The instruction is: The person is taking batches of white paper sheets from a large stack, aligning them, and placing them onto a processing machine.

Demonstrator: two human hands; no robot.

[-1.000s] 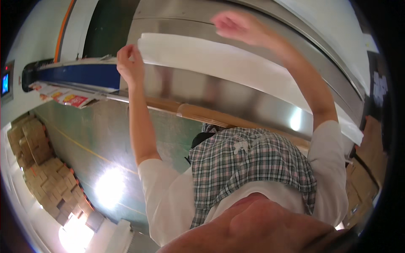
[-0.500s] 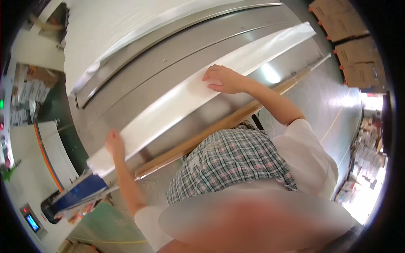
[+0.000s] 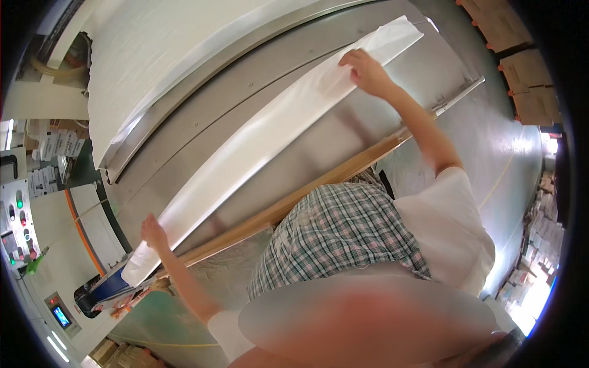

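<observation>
Apparently to keep it flat, the white strip (image 3: 264,140) lying along the worktop (image 3: 300,164) has the right hand (image 3: 371,75) near its far end, fingers apart, and the left hand (image 3: 154,233) near its other, fingers unclear.

Bench (image 3: 319,153): we see a shiny grey metal top with a seam along it.
Front: brown edging (image 3: 331,176) follows our side.
On top: one long white strip (image 3: 257,142) stretches lengthwise over the metal; we cannot tell whether it touches throughout.
</observation>
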